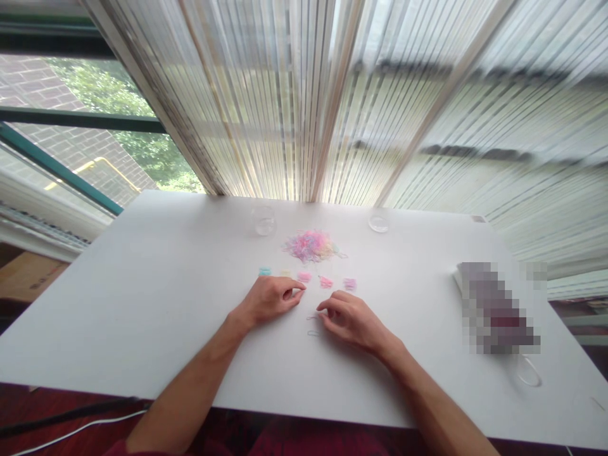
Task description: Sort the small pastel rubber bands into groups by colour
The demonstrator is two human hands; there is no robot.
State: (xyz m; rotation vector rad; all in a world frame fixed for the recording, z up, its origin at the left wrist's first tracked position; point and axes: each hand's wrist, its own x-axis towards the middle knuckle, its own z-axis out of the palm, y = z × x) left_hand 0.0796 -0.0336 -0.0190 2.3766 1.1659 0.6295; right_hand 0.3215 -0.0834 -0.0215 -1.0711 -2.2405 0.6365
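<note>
My left hand (273,297) rests on the white table (142,297) with thumb and forefinger pinched together near a small pink pile (304,277); what they pinch is too small to make out. My right hand (349,318) lies beside it, fingers curled, fingertips touching a thin clear elastic band (312,318); another clear band (313,333) lies just below. A heap of pastel elastic bands (311,246) sits beyond the hands. In front of it runs a row of small sorted piles: blue (265,271), pink, pink (325,282) and purple (350,284).
Two small clear glass cups stand at the back of the table, one at the left (263,220), one at the right (379,221). A blurred-out object (496,307) lies at the right. A clear ring (528,372) lies near the right front edge. Vertical blinds hang behind.
</note>
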